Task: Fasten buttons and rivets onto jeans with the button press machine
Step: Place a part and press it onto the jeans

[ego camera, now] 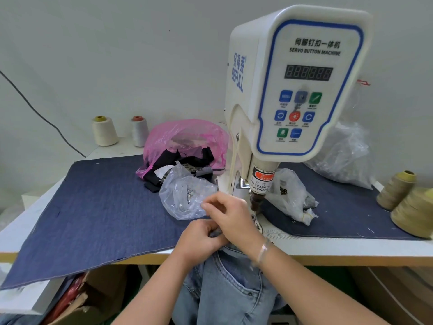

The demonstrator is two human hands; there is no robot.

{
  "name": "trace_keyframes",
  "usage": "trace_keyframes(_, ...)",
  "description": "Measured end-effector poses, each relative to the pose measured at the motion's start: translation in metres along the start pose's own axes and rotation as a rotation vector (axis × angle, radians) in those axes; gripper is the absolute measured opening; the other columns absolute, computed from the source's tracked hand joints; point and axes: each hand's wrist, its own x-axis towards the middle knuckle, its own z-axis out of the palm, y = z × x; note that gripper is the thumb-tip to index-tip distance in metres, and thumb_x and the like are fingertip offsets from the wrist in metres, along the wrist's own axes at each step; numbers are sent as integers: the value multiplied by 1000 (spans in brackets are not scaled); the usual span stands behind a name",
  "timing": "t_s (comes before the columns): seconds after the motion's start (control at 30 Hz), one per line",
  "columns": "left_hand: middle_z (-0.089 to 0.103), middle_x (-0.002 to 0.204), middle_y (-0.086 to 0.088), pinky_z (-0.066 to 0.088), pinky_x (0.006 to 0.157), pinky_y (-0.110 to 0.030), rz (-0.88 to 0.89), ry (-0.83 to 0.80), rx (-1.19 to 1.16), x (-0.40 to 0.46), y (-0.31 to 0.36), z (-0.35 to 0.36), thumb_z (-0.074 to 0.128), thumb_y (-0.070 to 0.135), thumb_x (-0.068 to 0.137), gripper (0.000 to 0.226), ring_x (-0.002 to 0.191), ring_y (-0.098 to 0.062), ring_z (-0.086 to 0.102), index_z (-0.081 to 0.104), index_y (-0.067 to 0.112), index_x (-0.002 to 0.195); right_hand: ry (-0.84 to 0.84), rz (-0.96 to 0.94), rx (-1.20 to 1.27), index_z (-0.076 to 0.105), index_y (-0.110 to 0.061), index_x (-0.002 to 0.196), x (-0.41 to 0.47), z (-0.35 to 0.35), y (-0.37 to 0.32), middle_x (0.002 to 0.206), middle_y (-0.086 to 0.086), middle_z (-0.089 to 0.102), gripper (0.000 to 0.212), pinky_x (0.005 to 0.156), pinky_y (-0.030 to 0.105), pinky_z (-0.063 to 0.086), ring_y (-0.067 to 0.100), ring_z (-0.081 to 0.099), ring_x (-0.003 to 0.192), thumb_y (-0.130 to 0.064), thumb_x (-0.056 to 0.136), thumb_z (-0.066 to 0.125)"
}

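Jeans [225,289] hang off table edge, waistband at lower die beneath punch [257,202]. Left hand [199,242] pinches waistband; right hand [230,216], nearer punch, fingers curled, contents unclear.

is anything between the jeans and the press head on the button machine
Nothing visible blocks it. Both hands, left and right, hold the jeans at the table edge, just left of the press head; the nearby clear bag sits off to the left.

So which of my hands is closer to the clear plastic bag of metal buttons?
Right hand: its fingertips touch the clear plastic bag of metal buttons. Left hand sits below, gripping the jeans.
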Motion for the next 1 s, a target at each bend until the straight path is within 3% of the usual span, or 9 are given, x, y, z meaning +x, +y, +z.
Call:
trace_keyframes(0.1,36,54,5,28,58,-33,19,-3,21,1,-1,0,57,46,69,41,56,-11,33,45,8,59,-51,61,30,67,-27,75,-42,-36,5,67,-17,65,18,63,9,43,-4,58,64,-12,84,68)
trace_keyframes(0.17,34,56,5,27,59,-32,20,17,47,1,-1,0,60,46,73,44,57,-10,32,39,9,58,-34,116,3,68,-29,74,-58,-59,15,66,-15,65,20,61,10,44,-3,57,60,-12,84,69)
trace_keyframes(0.3,33,53,9,27,59,-30,6,24,64,0,1,0,61,42,75,43,55,-9,32,37,12,57,68,202,-35,68,-22,76,-51,-88,31,61,-9,63,14,60,17,47,-2,55,57,-11,85,68)
trace_keyframes(0.5,35,54,7,27,59,-30,-7,24,63,-1,4,-1,62,40,75,44,55,-10,32,40,6,59,-11,113,-204,66,-28,78,-29,-89,35,66,-14,62,17,61,10,44,-5,55,61,-14,86,68)
trace_keyframes(0.57,36,52,10,28,58,-30,-9,23,61,-1,4,-1,63,38,77,41,54,-9,33,41,11,56,-49,97,-265,70,-20,86,-25,-88,36,66,-18,59,4,62,10,43,-6,54,61,-17,87,67)
trace_keyframes(0.73,34,51,11,27,58,-30,-10,22,61,-1,4,-1,62,41,75,40,54,-8,32,39,14,56,-102,50,-328,72,-11,92,-23,-88,38,66,-21,55,10,61,8,40,-9,54,62,-19,88,66)
trace_keyframes(0.87,34,52,10,27,58,-30,-20,16,58,-1,4,-1,62,43,74,42,54,-8,31,38,13,56,-99,45,-320,75,-16,98,-27,-90,37,75,-15,64,14,63,11,43,-8,57,67,-16,89,65)
trace_keyframes(1.0,34,53,10,27,59,-29,-34,-1,6,-1,7,-2,64,40,77,42,55,-9,32,38,17,55,68,32,-141,67,-36,97,-53,-88,32,80,-15,69,23,69,23,53,11,65,75,-15,90,62)
